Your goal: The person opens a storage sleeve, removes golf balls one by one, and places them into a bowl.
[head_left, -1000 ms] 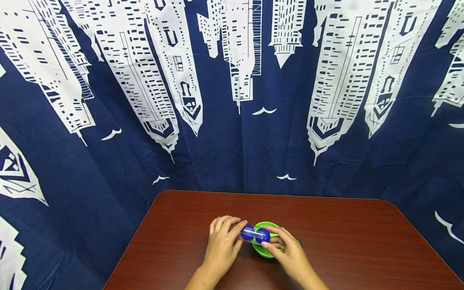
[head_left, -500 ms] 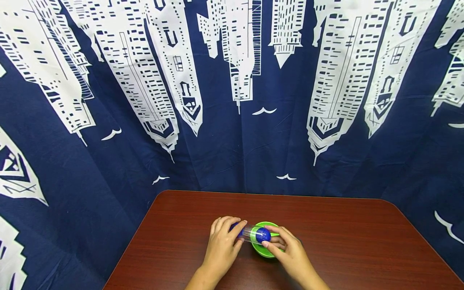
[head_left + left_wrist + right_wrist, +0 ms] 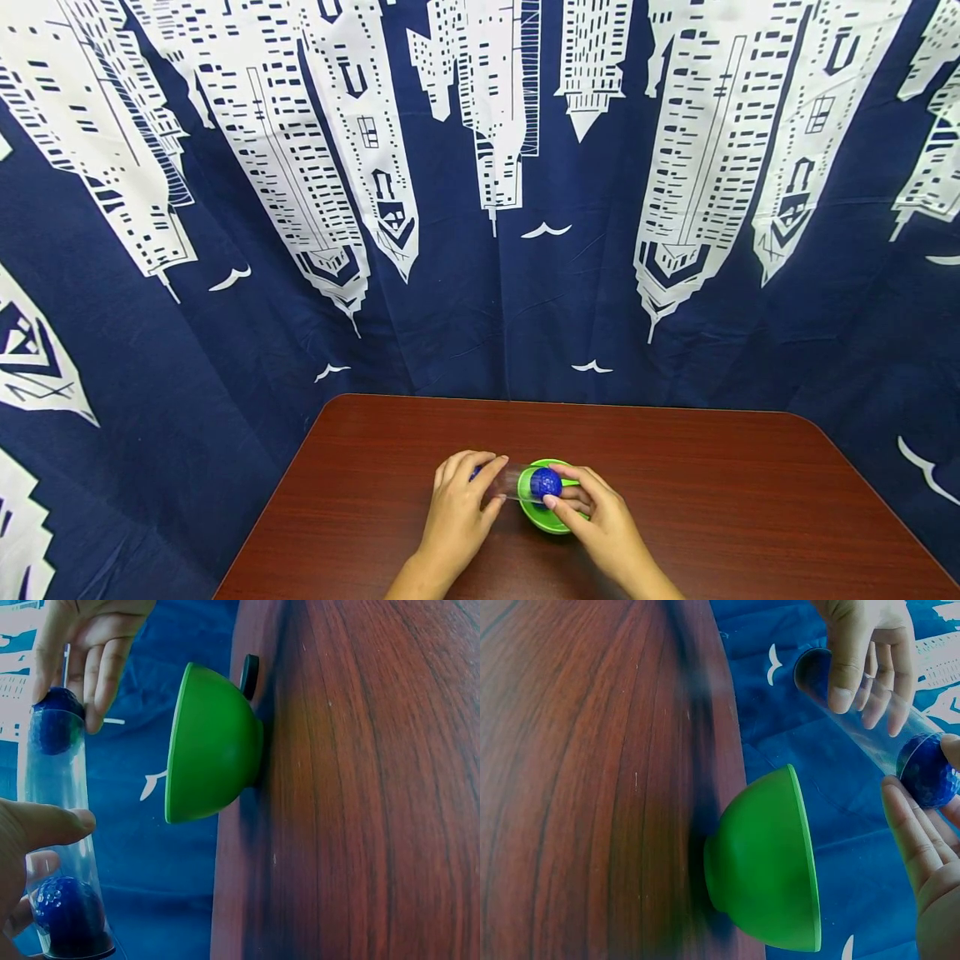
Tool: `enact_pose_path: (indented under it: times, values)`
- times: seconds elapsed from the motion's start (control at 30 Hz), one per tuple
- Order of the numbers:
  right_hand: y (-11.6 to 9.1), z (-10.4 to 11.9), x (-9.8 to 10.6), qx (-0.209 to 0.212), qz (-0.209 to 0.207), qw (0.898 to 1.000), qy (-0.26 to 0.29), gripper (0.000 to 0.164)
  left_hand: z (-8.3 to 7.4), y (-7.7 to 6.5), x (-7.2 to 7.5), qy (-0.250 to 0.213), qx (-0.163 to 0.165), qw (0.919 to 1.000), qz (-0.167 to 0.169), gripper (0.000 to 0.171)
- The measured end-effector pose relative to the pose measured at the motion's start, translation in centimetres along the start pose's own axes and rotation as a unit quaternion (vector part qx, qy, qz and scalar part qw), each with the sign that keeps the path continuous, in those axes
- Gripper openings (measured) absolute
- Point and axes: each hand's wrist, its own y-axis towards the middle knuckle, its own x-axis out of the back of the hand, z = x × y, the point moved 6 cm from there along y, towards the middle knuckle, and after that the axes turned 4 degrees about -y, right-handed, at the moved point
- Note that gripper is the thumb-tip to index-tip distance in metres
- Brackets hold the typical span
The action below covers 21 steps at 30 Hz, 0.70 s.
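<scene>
My left hand (image 3: 459,510) grips a clear plastic tube (image 3: 61,776), its thumb and fingers on opposite sides. The tube lies sideways above a green bowl (image 3: 542,521). A blue golf ball (image 3: 69,909) sits inside at the dark left end, mostly hidden by my left hand in the head view. At the other end, my right hand (image 3: 598,518) pinches a second blue golf ball (image 3: 545,484) between thumb and fingers. That ball sticks partly out of the tube's mouth in the left wrist view. The bowl's inside is largely covered by hands and tube.
The bowl stands upright on a reddish-brown wooden table (image 3: 705,500). A small black disc (image 3: 250,676) rests on the table close beside it. A dark blue cloth with white buildings (image 3: 450,333) hangs behind the table's far edge.
The two balls started side by side near the tube's right end. One has rolled left to the far end under my left hand; the other stays at my right fingers. Both hands barely moved.
</scene>
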Motion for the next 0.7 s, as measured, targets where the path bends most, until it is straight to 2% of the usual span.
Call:
enact_pose_path:
  times: [0.2,0.47,0.57,0.7]
  values:
    - [0.2,0.3,0.4,-0.001,-0.024,1.0,0.005,0.038,0.3,-0.1,-0.1,-0.022,0.031,0.9992,0.012,0.061]
    - [0.5,0.1,1.2,-0.037,-0.066,0.997,-0.017,0.036,0.6,0.0,0.0,-0.04,0.058,0.9974,0.012,0.063]
    - [0.6,-0.3,1.4,-0.055,-0.069,0.996,-0.028,0.037,0.6,0.0,0.1,-0.048,0.067,0.9965,0.014,0.063]
    - [0.7,-0.8,1.6,-0.067,-0.063,0.995,-0.05,0.038,0.8,0.1,0.1,-0.06,0.071,0.9956,-0.001,0.063]
